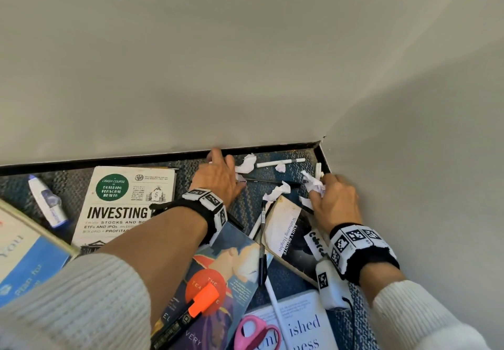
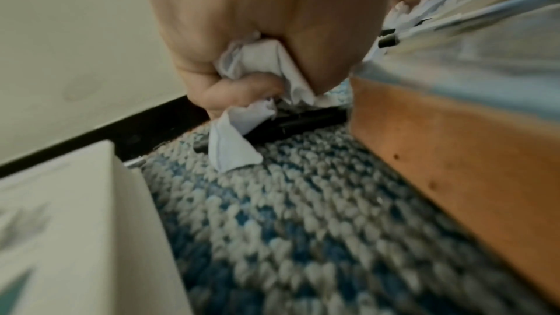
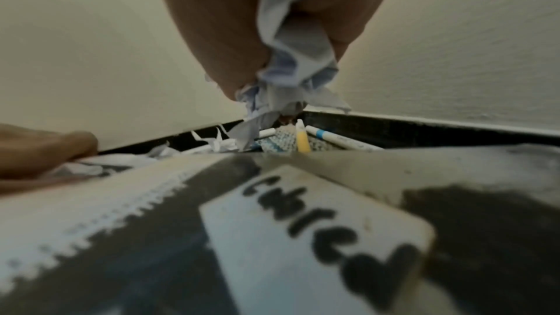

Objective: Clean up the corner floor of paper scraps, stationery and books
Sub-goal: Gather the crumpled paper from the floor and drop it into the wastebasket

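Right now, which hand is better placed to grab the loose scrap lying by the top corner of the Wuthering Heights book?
Right hand, probably: it sits beside that scrap, while the left hand is farther off. Both already grip crumpled paper.

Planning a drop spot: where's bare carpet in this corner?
Free: carpet strip between the Investing book and the Wuthering Heights book, and the patch around the correction tape. Crowded: the corner itself, with paper scraps, a white pen and both hands.

Carpeted room corner (office-like): carpet (image 1: 246,207), baseboard (image 1: 109,162).
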A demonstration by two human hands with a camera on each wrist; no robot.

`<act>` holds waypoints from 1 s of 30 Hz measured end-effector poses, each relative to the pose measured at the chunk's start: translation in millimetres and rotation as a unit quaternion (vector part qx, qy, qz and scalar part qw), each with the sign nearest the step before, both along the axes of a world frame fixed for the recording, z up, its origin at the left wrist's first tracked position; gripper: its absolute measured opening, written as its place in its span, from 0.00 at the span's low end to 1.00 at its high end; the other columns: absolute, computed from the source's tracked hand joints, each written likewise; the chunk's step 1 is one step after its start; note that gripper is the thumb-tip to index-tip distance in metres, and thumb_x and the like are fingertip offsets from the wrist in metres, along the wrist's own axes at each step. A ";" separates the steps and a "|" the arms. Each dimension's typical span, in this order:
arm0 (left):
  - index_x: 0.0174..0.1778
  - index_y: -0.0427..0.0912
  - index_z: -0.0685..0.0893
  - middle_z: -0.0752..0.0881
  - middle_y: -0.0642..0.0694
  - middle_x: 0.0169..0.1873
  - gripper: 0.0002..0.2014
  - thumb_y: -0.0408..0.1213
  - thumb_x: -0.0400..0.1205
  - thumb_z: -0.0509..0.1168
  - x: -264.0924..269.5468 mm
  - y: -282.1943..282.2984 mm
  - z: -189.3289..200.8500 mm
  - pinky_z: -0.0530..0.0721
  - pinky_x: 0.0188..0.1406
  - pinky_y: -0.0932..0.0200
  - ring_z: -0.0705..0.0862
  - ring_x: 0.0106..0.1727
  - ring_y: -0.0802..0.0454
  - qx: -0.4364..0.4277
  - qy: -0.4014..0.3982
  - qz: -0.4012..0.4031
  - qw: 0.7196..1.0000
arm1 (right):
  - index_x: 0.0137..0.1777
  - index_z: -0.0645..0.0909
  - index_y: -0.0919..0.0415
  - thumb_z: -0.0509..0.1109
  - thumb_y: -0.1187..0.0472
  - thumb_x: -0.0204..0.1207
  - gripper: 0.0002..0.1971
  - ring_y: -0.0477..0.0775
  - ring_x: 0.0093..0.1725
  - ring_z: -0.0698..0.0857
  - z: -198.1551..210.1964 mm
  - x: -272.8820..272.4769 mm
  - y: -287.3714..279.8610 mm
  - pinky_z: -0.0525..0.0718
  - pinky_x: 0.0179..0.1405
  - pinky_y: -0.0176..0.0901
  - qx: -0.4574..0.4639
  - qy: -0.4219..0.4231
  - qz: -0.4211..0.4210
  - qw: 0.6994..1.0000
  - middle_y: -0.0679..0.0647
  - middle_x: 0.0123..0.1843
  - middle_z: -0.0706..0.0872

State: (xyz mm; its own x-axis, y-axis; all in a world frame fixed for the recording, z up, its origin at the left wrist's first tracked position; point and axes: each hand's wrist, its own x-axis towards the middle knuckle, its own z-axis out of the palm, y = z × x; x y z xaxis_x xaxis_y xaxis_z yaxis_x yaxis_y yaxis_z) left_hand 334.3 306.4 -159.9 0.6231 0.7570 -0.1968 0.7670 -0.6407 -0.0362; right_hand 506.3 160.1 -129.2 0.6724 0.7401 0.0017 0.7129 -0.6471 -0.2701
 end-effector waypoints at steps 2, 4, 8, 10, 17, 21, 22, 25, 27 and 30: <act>0.65 0.37 0.68 0.73 0.36 0.61 0.20 0.51 0.89 0.50 1.5 2.0 1.0 0.83 0.42 0.54 0.86 0.49 0.43 -0.007 -0.010 -0.010 1.000 | 0.52 0.79 0.66 0.67 0.61 0.77 0.08 0.64 0.41 0.82 7.0 -3.5 1.8 0.82 0.42 0.51 0.021 0.003 0.016 1.000 0.63 0.45 0.84; 0.67 0.37 0.67 0.75 0.37 0.60 0.14 0.39 0.90 0.48 1.8 2.1 4.8 0.79 0.39 0.56 0.86 0.51 0.44 -0.003 0.010 -0.039 0.999 | 0.54 0.79 0.63 0.67 0.62 0.77 0.08 0.63 0.38 0.82 12.8 -8.9 4.7 0.81 0.40 0.48 0.036 0.021 0.034 0.999 0.62 0.39 0.85; 0.76 0.35 0.61 0.81 0.37 0.60 0.18 0.31 0.89 0.47 4.0 4.6 11.4 0.78 0.41 0.54 0.86 0.56 0.43 -0.013 0.067 -0.114 0.991 | 0.60 0.80 0.56 0.63 0.63 0.76 0.14 0.66 0.37 0.83 18.5 -16.6 8.4 0.85 0.41 0.53 0.050 0.031 0.064 0.996 0.60 0.34 0.85; 0.77 0.37 0.61 0.83 0.39 0.59 0.19 0.31 0.89 0.47 4.0 7.9 14.9 0.78 0.42 0.53 0.85 0.57 0.42 -0.020 0.059 -0.107 0.992 | 0.60 0.80 0.57 0.62 0.61 0.76 0.14 0.66 0.35 0.82 17.5 -17.7 9.9 0.85 0.39 0.53 0.032 0.016 0.073 0.997 0.59 0.31 0.82; 0.81 0.49 0.61 0.79 0.39 0.56 0.21 0.37 0.90 0.49 4.6 17.1 13.1 0.75 0.38 0.52 0.84 0.53 0.40 -0.032 -0.002 -0.102 0.994 | 0.54 0.78 0.51 0.63 0.36 0.76 0.20 0.58 0.42 0.86 -2.1 -30.1 18.7 0.84 0.39 0.48 -0.088 -0.011 0.169 0.982 0.53 0.39 0.86; 0.63 0.41 0.77 0.81 0.40 0.52 0.16 0.42 0.89 0.48 3.2 18.7 13.0 0.75 0.37 0.52 0.85 0.50 0.40 -0.032 -0.051 -0.084 0.995 | 0.44 0.77 0.59 0.64 0.45 0.80 0.16 0.61 0.42 0.83 -8.3 -29.8 24.7 0.74 0.36 0.45 -0.093 -0.019 0.143 0.985 0.56 0.41 0.81; 0.60 0.41 0.78 0.82 0.40 0.51 0.16 0.45 0.88 0.48 2.3 17.7 13.1 0.75 0.37 0.53 0.84 0.47 0.41 -0.032 -0.065 -0.073 0.995 | 0.45 0.78 0.60 0.64 0.48 0.80 0.14 0.62 0.44 0.83 -8.1 -27.4 26.0 0.75 0.37 0.46 -0.092 -0.018 0.140 0.986 0.58 0.43 0.82; 0.56 0.41 0.79 0.83 0.40 0.49 0.22 0.54 0.86 0.50 0.4 20.8 14.4 0.75 0.37 0.55 0.81 0.42 0.45 -0.016 -0.081 -0.042 0.996 | 0.42 0.80 0.62 0.67 0.53 0.77 0.11 0.62 0.48 0.82 -8.9 -16.6 27.2 0.77 0.44 0.47 -0.090 0.003 0.133 0.987 0.57 0.48 0.80; 0.60 0.40 0.79 0.82 0.40 0.54 0.22 0.54 0.86 0.52 -0.2 25.3 12.4 0.78 0.39 0.53 0.84 0.49 0.43 -0.035 -0.068 -0.038 0.996 | 0.44 0.81 0.62 0.68 0.52 0.77 0.12 0.61 0.51 0.82 -11.4 -11.1 26.4 0.78 0.49 0.47 -0.090 0.026 0.120 0.988 0.57 0.52 0.81; 0.61 0.37 0.76 0.74 0.36 0.63 0.13 0.41 0.87 0.56 -1.2 23.0 8.1 0.78 0.35 0.49 0.86 0.48 0.39 -0.054 -0.048 -0.051 0.996 | 0.60 0.81 0.62 0.71 0.46 0.76 0.21 0.64 0.61 0.82 -10.9 -9.0 27.1 0.80 0.60 0.50 -0.084 0.070 0.059 0.992 0.61 0.62 0.83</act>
State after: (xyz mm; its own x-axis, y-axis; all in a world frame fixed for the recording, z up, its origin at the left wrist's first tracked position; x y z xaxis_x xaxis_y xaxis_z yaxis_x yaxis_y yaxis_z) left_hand 333.1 329.4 -151.8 0.7156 0.6666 -0.2089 0.6943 -0.7116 0.1077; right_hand 497.2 187.2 -140.2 0.5655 0.7960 -0.2160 0.7501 -0.6052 -0.2666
